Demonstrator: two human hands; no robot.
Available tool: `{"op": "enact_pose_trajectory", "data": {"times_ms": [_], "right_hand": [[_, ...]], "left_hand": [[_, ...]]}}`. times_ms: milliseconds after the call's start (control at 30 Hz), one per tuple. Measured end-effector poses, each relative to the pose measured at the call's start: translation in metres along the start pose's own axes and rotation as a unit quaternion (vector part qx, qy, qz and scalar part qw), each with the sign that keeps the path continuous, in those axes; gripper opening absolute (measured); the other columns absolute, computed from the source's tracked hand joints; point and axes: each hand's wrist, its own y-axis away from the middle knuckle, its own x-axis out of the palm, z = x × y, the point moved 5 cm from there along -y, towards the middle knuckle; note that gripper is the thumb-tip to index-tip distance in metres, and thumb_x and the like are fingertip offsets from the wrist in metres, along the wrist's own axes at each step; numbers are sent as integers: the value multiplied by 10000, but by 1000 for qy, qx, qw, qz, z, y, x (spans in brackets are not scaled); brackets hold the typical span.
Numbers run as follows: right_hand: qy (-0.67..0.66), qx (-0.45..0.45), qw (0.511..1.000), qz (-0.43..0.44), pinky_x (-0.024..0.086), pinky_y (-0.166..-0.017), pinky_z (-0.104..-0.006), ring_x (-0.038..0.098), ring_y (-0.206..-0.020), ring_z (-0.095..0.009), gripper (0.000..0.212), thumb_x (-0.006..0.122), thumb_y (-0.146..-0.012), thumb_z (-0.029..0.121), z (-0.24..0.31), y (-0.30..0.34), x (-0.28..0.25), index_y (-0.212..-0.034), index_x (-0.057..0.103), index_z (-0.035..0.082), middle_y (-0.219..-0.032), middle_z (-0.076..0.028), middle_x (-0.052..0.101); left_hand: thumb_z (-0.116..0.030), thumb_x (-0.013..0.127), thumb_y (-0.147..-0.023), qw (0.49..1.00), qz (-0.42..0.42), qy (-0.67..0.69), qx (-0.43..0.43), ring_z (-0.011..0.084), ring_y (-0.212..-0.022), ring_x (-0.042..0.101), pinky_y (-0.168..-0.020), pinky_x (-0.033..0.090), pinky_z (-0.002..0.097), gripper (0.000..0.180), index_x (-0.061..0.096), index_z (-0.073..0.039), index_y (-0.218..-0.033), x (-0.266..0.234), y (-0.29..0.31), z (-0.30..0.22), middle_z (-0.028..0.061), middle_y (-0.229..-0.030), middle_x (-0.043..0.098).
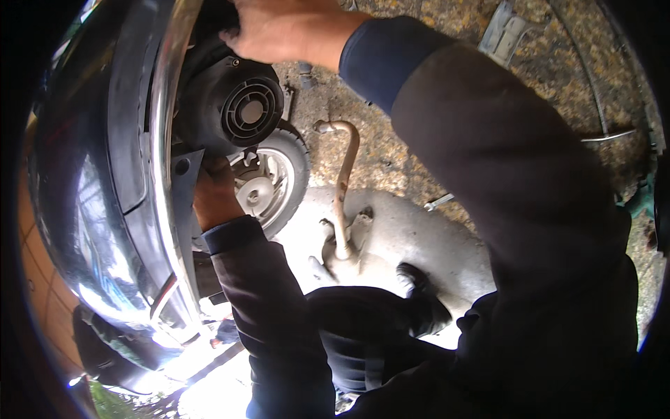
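A dark scooter with a glossy body panel (84,181) and a chrome rail (162,140) stands at my left. Below its bodywork sits a black engine fan cover (251,112) with a round slotted grille. My right hand (286,31) reaches in at the top of this cover; its thumb side shows, but most fingers are hidden or cut off by the frame edge. Just beneath the cover, my left hand (216,195) reaches up beside a dark panel flap, its fingertips out of sight. What either hand grips, if anything, cannot be made out. Behind the cover stands the rear wheel (269,188).
A curved, rust-brown exhaust pipe (347,160) lies on the stained ground beside the wheel. Farther off are a grey metal part (502,35), a T-shaped metal tool (607,136) and a small shiny tool (440,202). My shoe (412,278) and bent leg are close by.
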Motion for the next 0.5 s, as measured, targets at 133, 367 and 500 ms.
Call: {"op": "enact_pose_trajectory", "data": {"times_ms": [133,367,500], "right_hand": [[-50,71,990,110,532,-807,-451,668,-909,-366,314,621,-829,278,-21,12,8,-933,667,-14,-916,-245,674],[-112,108,975,156,547,-819,-419,670,-956,-327,329,612,-879,267,-15,28,22,-1066,626,-3,-1016,-199,679],[-196,110,960,164,546,-671,-386,652,-738,-294,370,616,-899,265,14,74,7,-1067,507,-46,-804,-179,614]], "left_hand": [[-142,630,-840,994,10,91,-61,293,-1054,604,-887,486,396,409,582,-67,-1240,2,-2,1,180,-1150,623],[-169,629,-845,824,-29,482,-297,285,-1040,614,-870,497,392,400,591,-71,-1231,23,-7,15,164,-1143,632],[-184,628,-847,736,-34,577,-353,280,-1032,620,-860,503,390,395,596,-74,-1225,33,-12,15,155,-1139,638]]}}
